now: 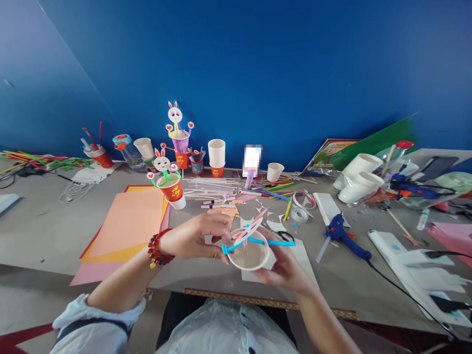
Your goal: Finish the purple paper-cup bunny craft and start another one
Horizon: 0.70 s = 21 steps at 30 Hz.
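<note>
A white paper cup (245, 259) is tilted so that I look into its mouth, above the table's near edge. My right hand (282, 268) is wrapped round the cup's right side. Blue pipe cleaners (280, 243) stick out over the rim to the left and right. A white paper cutout with pink marks (248, 231), seen nearly edge-on, stands at the cup's far side. My left hand (208, 236) pinches the left blue end, its thumb and fingertips beside the rim. White paper (308, 260) lies beneath the cup.
A blue glue gun (341, 236) with a cord lies at right, near a power strip (401, 268). Coloured paper sheets (125, 221) are stacked at left. Finished rabbit cups (168, 186) stand behind, near loose markers, pipe cleaners, tape (299, 214) and paper scraps.
</note>
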### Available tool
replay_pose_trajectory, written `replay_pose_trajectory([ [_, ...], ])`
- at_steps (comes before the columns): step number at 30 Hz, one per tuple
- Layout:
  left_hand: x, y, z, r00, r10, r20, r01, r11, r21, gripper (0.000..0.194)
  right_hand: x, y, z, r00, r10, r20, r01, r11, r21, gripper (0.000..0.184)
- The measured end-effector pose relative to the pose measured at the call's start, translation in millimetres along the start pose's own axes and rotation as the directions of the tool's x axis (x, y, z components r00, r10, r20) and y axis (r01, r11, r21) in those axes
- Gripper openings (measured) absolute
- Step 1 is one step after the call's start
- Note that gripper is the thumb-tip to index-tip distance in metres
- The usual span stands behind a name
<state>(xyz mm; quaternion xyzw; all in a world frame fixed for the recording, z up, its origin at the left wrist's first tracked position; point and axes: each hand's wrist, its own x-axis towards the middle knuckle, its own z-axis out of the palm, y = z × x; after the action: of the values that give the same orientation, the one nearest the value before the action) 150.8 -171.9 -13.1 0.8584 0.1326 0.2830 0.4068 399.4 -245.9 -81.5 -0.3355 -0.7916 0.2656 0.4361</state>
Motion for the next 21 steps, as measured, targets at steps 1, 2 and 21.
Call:
replay_pose_trajectory([
  [1, -0.3, -0.5, 0.4, 1.0, -0.003, 0.01, 0.003, 1.0, -0.007, 0.025, 0.3, 0.2, 0.4, 1.0, -0.002, -0.002, 0.002, 1.0, 0.0, 0.053],
  [2, -0.9, -1.6, 0.8, 1.0, -0.006, 0.025, 0.006, 1.0, -0.012, 0.022, 0.2, 0.6, 1.0, 1.0, 0.001, 0.0, -0.001, 1.0, -0.003, 0.054],
  [21, -20.9, -37.2, -8.0, 0.989, -0.139, -0.059, 0.137, 0.99, -0.026, 0.024, 12.2, 49.6, 24.0, 0.998, 0.058, -0.022, -0.055, 0.995, 0.085, 0.047],
])
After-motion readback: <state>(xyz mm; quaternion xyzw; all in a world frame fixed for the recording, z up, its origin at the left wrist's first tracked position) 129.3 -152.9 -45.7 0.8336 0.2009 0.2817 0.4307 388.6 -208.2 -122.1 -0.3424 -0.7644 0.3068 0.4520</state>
